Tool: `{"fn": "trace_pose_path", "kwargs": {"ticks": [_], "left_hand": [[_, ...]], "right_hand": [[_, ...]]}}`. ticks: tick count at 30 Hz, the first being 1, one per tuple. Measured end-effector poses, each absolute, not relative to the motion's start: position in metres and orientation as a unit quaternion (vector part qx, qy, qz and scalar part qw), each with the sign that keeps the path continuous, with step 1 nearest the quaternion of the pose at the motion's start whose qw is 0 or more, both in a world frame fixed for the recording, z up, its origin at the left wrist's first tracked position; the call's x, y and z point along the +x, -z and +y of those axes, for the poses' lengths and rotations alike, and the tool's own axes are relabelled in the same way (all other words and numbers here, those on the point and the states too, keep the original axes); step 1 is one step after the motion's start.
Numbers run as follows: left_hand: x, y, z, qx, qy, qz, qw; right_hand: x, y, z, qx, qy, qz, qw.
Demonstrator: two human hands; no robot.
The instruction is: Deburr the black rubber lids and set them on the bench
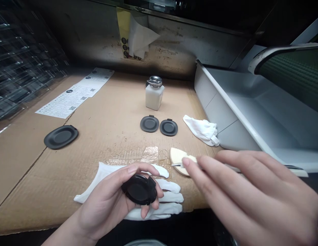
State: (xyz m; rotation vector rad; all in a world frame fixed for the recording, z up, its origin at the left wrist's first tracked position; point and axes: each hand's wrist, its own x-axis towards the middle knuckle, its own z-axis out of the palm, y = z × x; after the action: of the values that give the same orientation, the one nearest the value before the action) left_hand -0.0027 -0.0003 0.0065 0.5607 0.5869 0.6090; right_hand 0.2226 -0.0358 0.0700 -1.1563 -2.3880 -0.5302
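Black rounded plastic case (pixel 138 190), gripped by the left hand (pixel 107 200) at lower centre, could get scratched if the slim silvery, seemingly metal tool (pixel 176 164) slips in the right hand (pixel 253 194)'s pinching fingers.

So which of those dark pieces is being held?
The glossy black piece in the left hand, above the spread white glove. The dark piece at left and the pair before the white bottle lie on the cardboard.

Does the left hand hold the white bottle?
No, the left hand holds a black part, while the white bottle stands apart on the cardboard.
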Motion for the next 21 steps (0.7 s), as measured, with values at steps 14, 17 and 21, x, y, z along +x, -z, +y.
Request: {"fn": "trace_pose_path", "kwargs": {"ticks": [14,17,21], "left_hand": [[-0.001,-0.012,-0.013,0.462,-0.307,0.269,0.787],[-0.008,-0.023,-0.020,0.606,-0.298,0.311,0.669],[-0.033,-0.041,-0.018,0.696,-0.292,0.438,0.488]], "right_hand": [[0.274,0.024,-0.014,-0.602,0.157,-0.770,0.142],[0.278,0.036,-0.006,-0.599,0.195,-0.765,0.138],[0.286,0.043,-0.003,-0.551,0.262,-0.772,0.177]]}}
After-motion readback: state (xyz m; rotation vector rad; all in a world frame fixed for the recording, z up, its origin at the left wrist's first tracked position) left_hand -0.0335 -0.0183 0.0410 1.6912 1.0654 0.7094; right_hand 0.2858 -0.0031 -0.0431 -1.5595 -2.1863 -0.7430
